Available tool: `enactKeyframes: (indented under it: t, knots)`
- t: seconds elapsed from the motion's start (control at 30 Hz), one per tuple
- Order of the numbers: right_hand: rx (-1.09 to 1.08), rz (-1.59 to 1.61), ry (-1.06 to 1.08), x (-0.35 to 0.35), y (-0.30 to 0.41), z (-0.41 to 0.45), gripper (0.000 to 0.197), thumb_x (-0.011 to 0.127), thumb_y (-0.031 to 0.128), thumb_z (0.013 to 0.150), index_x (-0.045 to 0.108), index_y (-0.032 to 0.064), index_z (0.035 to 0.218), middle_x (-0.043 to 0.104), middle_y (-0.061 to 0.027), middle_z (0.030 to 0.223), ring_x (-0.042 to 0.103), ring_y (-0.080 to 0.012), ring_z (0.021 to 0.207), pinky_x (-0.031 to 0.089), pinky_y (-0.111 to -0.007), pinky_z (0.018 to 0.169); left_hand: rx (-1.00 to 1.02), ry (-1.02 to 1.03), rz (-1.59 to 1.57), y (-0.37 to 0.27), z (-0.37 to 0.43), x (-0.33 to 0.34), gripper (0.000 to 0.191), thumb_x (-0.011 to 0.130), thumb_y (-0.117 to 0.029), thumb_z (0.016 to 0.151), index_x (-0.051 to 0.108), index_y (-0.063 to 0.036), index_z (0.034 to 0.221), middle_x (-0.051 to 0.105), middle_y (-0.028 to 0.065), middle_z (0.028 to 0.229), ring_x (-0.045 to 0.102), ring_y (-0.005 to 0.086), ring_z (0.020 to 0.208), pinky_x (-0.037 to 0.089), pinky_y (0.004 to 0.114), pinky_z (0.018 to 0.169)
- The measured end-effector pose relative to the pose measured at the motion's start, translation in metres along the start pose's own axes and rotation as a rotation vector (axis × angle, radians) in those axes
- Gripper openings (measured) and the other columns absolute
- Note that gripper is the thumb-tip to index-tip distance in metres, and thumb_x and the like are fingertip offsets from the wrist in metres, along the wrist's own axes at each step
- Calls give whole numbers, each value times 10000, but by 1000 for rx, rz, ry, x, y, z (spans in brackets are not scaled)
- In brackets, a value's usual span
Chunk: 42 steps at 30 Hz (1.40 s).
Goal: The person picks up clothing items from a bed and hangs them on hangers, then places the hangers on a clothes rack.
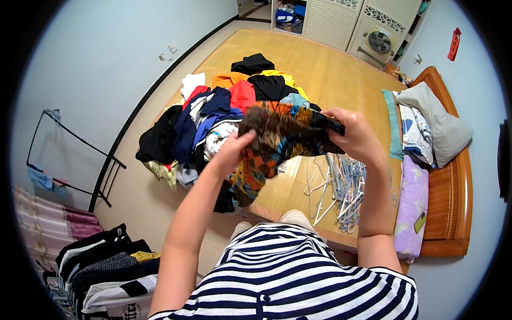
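Note:
Both of my hands hold up a garment [276, 138] of thin fabric with an orange, brown, black and blue print. My left hand [234, 152] grips it at its left side, while part of the cloth hangs below. At the other end, my right hand [352, 130] pinches its dark edge, so the fabric stretches between the two. Just behind it lies a heap of clothes [216, 102] in black, navy, red, orange, yellow and white. Under my right forearm is a tangled pile of hangers [344, 192], mostly blue and white.
The bed [328, 72] has a woven mat and a wooden headboard [446, 200]. Along it are a striped pillow [444, 124] and a purple pillow [412, 200] with a phone [420, 223]. Hung clothes [112, 268] are at lower left, near a black metal rack [76, 140]. A fan [379, 42] stands beyond.

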State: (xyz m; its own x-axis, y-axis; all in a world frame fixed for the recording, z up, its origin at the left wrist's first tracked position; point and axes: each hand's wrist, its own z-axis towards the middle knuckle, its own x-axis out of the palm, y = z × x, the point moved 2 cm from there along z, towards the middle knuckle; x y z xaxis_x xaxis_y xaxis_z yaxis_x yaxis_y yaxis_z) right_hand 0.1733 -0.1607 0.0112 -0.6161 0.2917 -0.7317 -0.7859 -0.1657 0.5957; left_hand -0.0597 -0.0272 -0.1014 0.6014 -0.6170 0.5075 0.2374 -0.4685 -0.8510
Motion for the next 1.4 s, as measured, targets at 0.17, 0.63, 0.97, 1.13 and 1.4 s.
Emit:
enactKeyframes:
  t: [0.17,0.63,0.97,1.13,1.4]
  knots:
    - [39,-159,-11,-13,2,4,252,646,-42,684,628,-14,933,633,-210,857,613,-358,813,488,-372,726,417,-46,184,-63,6,-13,214,559,-116,923,632,-25,1103,655,11,1020,594,91,911,459,248,832]
    - [316,447,-64,24,-116,41,132,516,22,828,599,31,931,640,-39,892,629,-155,826,508,-285,714,466,-204,121,-101,12,-49,210,509,-79,937,627,-18,1100,661,35,1040,617,123,932,482,271,847]
    - [530,1063,-111,41,-107,51,246,485,167,895,571,13,1067,647,-66,929,640,-141,759,540,-275,645,418,-205,324,-86,15,-74,237,587,-86,893,619,-7,1114,646,9,1011,575,82,917,435,239,854]
    - [521,1070,-135,44,-113,51,240,499,172,895,578,10,1054,649,-65,929,640,-147,768,542,-284,655,392,-183,411,-80,17,-80,240,594,-58,868,620,-5,1101,643,4,994,572,74,897,431,234,847]
    - [313,726,305,84,-57,52,644,647,129,828,361,112,1404,638,-82,1018,633,-124,769,508,-242,660,425,-160,548,-57,36,-49,174,597,-34,855,650,-1,1018,650,3,908,579,69,826,460,222,770]
